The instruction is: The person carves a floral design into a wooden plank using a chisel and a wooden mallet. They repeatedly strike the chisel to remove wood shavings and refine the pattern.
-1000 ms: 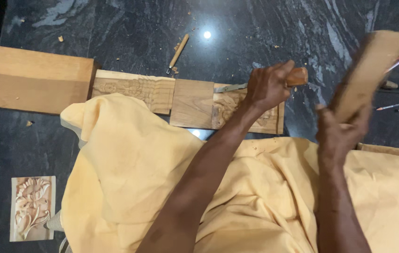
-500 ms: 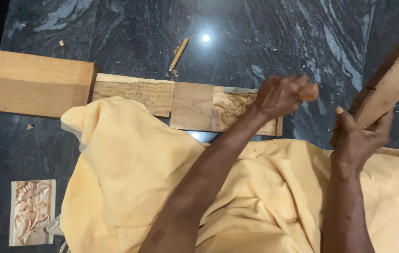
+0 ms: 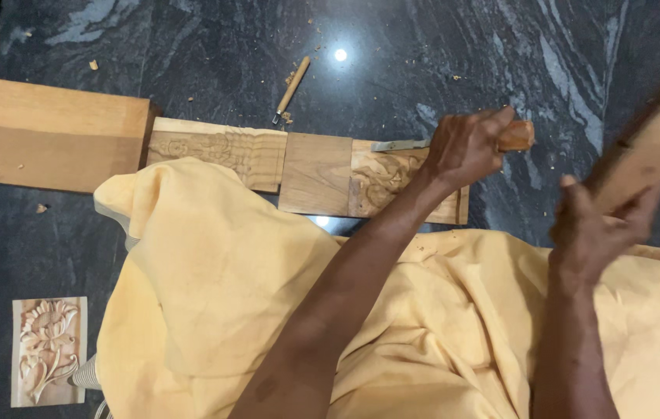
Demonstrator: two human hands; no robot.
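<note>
1. Clearly the work in hand is carving: the left hand (image 3: 466, 147) is wrapped tight around a chisel with a brown wooden handle and flat steel blade (image 3: 454, 143), all fingers curled shut on the handle, whose butt sticks out to the right of the fist.
2. Its blade tip rests on the long light-brown wooden plank with carved floral relief (image 3: 310, 167), which lies flat on the dark marbled stone floor (image 3: 423, 46), just beyond the yellow cloth (image 3: 252, 295) over the person's lap.
3. To my judgement, a good strike needs the chisel kept at a low, steady slant with the edge seated in the cut, so the blow drives along the handle and does not skid across the finished relief.
4. The right hand (image 3: 597, 229) grips the lower end of a pale wooden block used as a mallet (image 3: 648, 143), fingers closed around it, thumb up along its side; the block is blurred and raised, well apart from the chisel butt.
5. The left forearm reaches diagonally up from the lap, wrist straight; the right forearm stands nearly upright, wrist cocked back.
6. A square-faced hit on the butt looks safest for the knuckles.
</note>
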